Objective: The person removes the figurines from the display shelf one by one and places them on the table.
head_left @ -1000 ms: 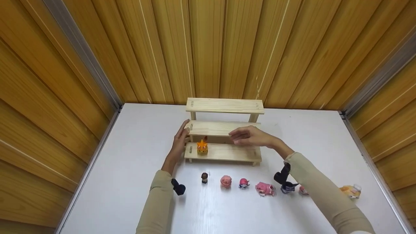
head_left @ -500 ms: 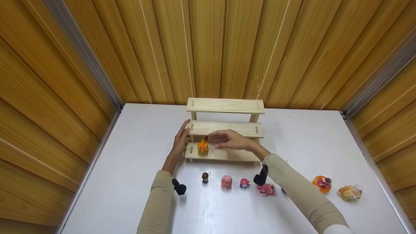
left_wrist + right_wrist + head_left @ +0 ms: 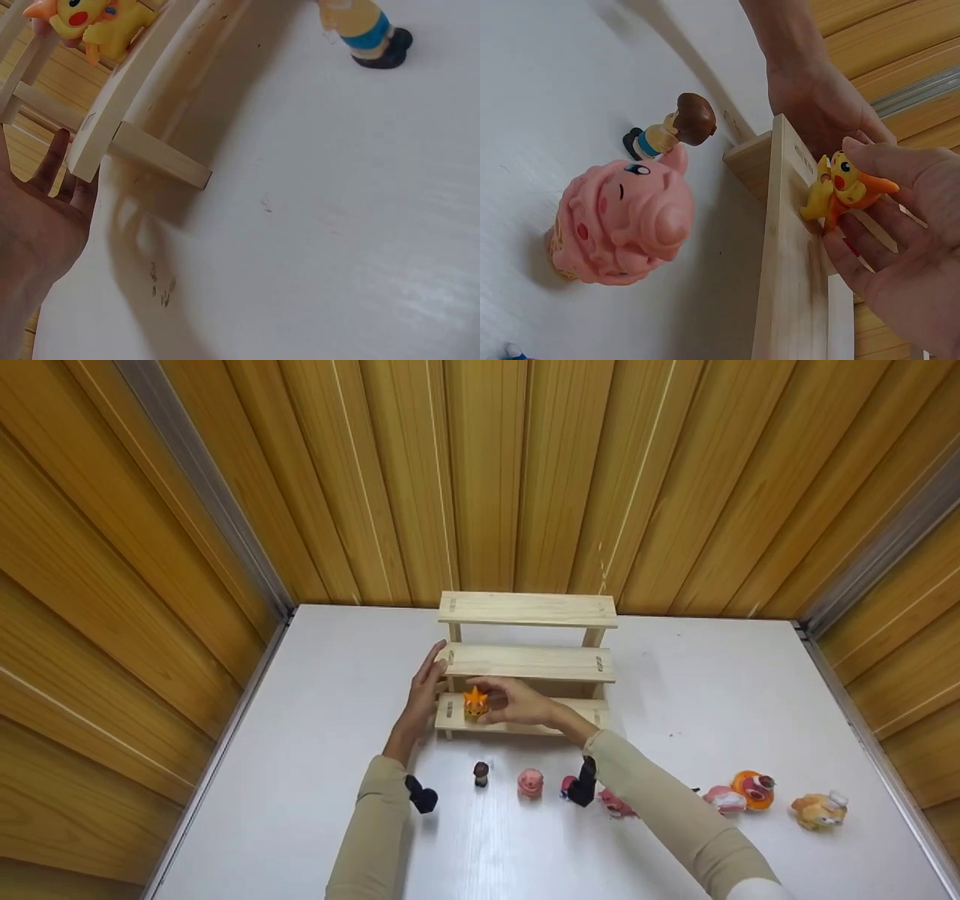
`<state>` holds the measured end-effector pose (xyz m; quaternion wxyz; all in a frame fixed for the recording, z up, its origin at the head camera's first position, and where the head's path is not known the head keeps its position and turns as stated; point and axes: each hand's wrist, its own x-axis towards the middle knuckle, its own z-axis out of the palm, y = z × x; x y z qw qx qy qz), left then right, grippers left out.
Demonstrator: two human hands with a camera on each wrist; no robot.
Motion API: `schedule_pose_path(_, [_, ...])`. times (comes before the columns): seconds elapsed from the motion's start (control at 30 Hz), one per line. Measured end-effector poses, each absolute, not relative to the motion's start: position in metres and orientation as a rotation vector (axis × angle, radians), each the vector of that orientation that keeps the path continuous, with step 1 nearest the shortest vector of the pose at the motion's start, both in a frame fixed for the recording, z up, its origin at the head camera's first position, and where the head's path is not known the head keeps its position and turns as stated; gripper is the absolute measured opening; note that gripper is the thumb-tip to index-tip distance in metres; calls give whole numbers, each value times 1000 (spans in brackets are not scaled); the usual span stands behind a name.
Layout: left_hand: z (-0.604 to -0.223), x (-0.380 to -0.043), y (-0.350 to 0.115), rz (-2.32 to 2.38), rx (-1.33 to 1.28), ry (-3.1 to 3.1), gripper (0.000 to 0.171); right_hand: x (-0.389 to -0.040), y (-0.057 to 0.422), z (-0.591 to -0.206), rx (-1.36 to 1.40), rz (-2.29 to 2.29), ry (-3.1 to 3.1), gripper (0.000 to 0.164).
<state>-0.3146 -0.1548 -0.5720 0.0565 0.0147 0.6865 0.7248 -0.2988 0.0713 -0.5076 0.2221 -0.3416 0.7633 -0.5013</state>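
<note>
A three-tier wooden stand (image 3: 526,661) rises in steps on the white table. My left hand (image 3: 422,695) holds its left end at the middle tier, thumb by the tier's edge and fingers along the side. On the lowest tier, near the left end, sits a small orange-and-yellow toy figure (image 3: 475,703). My right hand (image 3: 523,703) pinches this figure; in the right wrist view the thumb lies at its head (image 3: 844,169) and the fingers at its other side. The left wrist view shows only part of the figure, at the upper left.
In front of the stand are a brown-haired figure (image 3: 481,774), a pink figure (image 3: 530,784) and a pink-red one (image 3: 616,804) partly under the right sleeve. Farther right lie a pink-and-white toy (image 3: 725,800), an orange ring-shaped one (image 3: 754,790) and a tan figure (image 3: 820,811). Wood-panelled walls enclose the table.
My right hand has moved left along the stand and now pinches the orange-and-yellow figure. My left hand stays at the stand's left end. The head view has shifted slightly.
</note>
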Motion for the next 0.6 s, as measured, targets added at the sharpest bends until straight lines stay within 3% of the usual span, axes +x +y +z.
schedule_pose_path(0.37, [-569, -315, -154, 2185, -10, 2081, 53, -296, 60, -517, -872, -1349, 2309, 54])
schedule_pose_path(0.6, [-568, -313, -158, 2158, 22, 2069, 53, -291, 52, -524, -965, -1329, 2483, 49])
